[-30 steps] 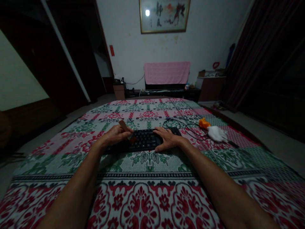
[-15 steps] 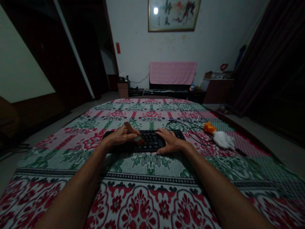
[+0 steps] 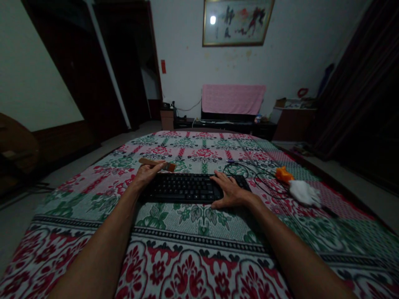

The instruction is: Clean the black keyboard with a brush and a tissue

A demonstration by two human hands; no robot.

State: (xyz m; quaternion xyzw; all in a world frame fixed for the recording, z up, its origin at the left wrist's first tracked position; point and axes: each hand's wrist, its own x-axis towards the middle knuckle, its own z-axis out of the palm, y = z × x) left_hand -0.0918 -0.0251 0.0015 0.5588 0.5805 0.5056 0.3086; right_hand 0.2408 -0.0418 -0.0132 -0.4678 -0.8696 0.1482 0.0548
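Note:
A black keyboard (image 3: 183, 187) lies flat on the patterned cloth (image 3: 199, 222) in front of me. My left hand (image 3: 146, 176) is closed around a flat paintbrush (image 3: 152, 162) with a wooden handle, above the keyboard's far left edge. The reddish-brown bristles point right, just beyond the back row of keys. Resting across the keyboard's right end is my right hand (image 3: 230, 190), its fingers spread and nothing in its grasp. It covers part of the keys on that side.
Black cable (image 3: 260, 182) loops behind and right of the keyboard. An orange item (image 3: 284, 175) and a white cloth-like bundle (image 3: 304, 193) lie to the right, beside a dark thin object (image 3: 329, 211). Far back, a pink towel (image 3: 233, 99) hangs over a screen.
The brush has left the keys and moved left and away from me, its handle turning from steep to nearly level. My right hand stays spread on the keyboard. The view has shifted slightly.

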